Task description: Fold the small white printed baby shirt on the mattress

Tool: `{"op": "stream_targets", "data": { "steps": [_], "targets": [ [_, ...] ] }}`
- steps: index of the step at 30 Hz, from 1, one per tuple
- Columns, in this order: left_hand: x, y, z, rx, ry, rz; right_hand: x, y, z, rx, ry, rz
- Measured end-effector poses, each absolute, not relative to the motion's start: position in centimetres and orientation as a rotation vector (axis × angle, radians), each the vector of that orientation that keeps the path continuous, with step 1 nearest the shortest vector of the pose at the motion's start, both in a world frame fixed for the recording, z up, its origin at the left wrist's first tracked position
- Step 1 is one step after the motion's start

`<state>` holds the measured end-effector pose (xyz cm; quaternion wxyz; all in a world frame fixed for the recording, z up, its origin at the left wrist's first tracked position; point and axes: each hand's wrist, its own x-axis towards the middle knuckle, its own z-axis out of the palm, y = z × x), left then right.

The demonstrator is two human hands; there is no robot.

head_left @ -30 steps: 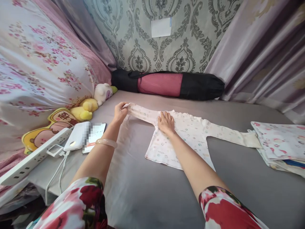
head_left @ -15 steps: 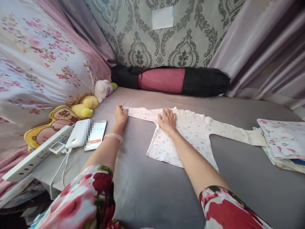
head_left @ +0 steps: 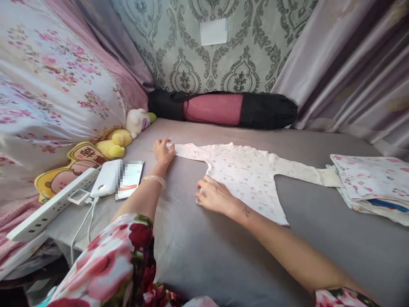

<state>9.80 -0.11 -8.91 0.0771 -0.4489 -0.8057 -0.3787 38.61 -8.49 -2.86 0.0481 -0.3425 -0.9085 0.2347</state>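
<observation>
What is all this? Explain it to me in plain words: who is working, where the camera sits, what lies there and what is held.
There is no machine here, just a person's two bare hands. The one view comes from a camera worn on the head, looking forward and down.

A small patterned shirt lies spread on a grey sheet. The left hand is at the end of one sleeve; the right hand is at a lower corner. Whether either grips the cloth is hard to tell.

To the right are folded clothes; to the left, a phone and a power strip.
</observation>
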Motion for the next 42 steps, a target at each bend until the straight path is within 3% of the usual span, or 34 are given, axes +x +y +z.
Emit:
{"op": "stream_targets", "data": {
  "steps": [4,8,15,19,26,28,37,42],
  "targets": [
    [13.2,-0.9,-8.0,-1.866,-2.252,-1.048,39.4,-10.2,-3.1,-1.019,-2.814,0.730],
    [17.2,-1.5,-7.5,-2.567,-1.863,-0.916,39.5,-10.6,-3.8,-1.028,-2.839,0.548],
    [19.4,-1.1,-8.6,-2.603,-1.782,-0.864,39.4,-11.5,-5.1,-1.000,-2.777,0.378],
    [19.8,-1.2,-9.3,-2.518,-1.807,-0.905,39.8,-10.5,-5.6,-1.028,-2.575,0.643],
    [20.6,-0.8,-9.9,-2.355,-1.943,-0.897,40.4,-8.2,-5.6,-1.058,-2.024,1.568],
    [20.6,-0.6,-10.1,-2.329,-1.955,-0.927,40.6,-8.0,-5.5,-1.033,-2.020,1.674],
    [21.0,-1.1,-9.4,-2.263,-2.058,-1.078,40.8,-9.9,-4.6,-0.845,-2.563,1.075],
    [21.0,-1.1,-9.4,-2.285,-2.073,-1.003,41.2,-9.6,-3.9,-0.750,-2.632,1.105]
  ]
}}
